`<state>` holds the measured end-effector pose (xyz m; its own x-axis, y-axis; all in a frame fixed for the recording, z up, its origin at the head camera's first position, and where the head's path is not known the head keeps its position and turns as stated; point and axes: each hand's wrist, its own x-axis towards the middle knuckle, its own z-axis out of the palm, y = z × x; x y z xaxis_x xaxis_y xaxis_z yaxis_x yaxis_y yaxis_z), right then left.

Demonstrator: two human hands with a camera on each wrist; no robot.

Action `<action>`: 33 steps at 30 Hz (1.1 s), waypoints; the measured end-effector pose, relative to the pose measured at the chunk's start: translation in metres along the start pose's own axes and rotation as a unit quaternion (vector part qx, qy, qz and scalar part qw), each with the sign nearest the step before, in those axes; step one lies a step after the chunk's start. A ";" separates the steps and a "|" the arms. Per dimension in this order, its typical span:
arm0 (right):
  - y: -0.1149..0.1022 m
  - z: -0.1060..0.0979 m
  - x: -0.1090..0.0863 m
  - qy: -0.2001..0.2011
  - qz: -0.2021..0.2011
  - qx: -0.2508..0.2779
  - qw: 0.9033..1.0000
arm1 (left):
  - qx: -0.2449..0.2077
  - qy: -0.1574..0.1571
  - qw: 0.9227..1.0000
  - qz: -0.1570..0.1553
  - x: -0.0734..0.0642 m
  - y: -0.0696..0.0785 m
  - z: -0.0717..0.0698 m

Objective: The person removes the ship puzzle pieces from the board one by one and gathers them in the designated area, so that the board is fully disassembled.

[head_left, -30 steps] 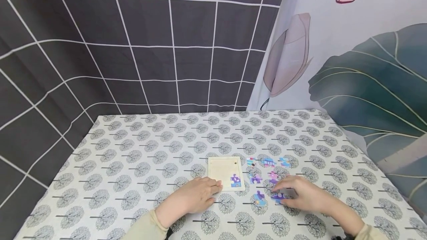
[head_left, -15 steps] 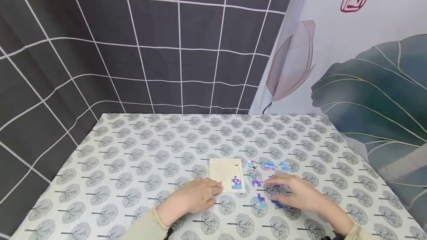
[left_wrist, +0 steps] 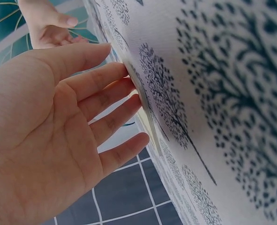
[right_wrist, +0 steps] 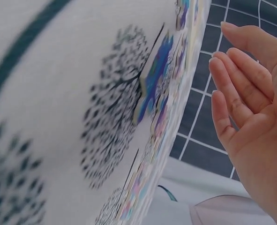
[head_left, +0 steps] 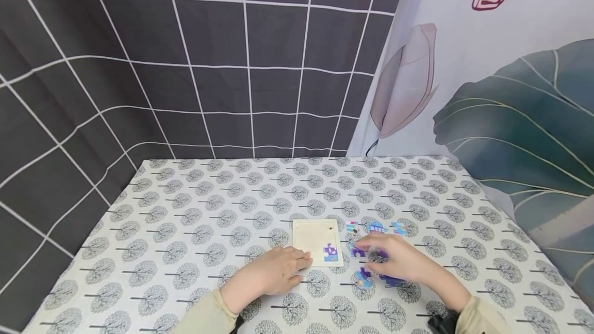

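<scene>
A shallow cream puzzle tray (head_left: 308,236) lies on the table, with a purple-and-blue jigsaw piece (head_left: 330,253) in its near right corner. My left hand (head_left: 278,269) rests its fingertips on the tray's near left edge; in the left wrist view its fingers (left_wrist: 115,117) are fairly straight. To the right, my right hand (head_left: 394,256) hovers over loose jigsaw pieces, thumb and fingers apart, nothing held between them. Under its fingertips lie a purple piece (head_left: 358,252) and a blue-and-purple piece (head_left: 364,278). A dark blue piece (right_wrist: 153,75) shows below it in the right wrist view. The hand partly covers other pieces.
Behind the right hand is a row of pieces: a striped one (head_left: 351,227), a blue-and-white one (head_left: 377,227) and a light blue one (head_left: 398,228). The tree-print tablecloth (head_left: 209,220) covers the table. A dark grid curtain (head_left: 209,92) hangs behind.
My right hand has moved left from the near right dark blue piece toward the pieces nearer the tray. The left hand has stayed at the tray's edge.
</scene>
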<state>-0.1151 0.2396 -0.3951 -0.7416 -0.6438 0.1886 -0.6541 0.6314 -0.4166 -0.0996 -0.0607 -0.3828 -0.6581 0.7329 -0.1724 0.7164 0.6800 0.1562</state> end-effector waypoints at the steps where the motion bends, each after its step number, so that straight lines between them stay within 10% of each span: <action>1: 0.000 0.000 0.002 -0.001 0.000 0.003 1.000 | -0.002 0.001 1.000 0.000 0.000 0.000 0.000; 33: -0.014 0.020 0.057 -0.093 0.026 0.027 0.995 | -0.005 0.001 1.000 0.006 0.003 -0.004 0.003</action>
<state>-0.1458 0.1855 -0.3959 -0.7309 -0.6825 -0.0003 -0.6027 0.6456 -0.4690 -0.1041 -0.0614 -0.3865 -0.6505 0.7406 -0.1686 0.7216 0.6719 0.1672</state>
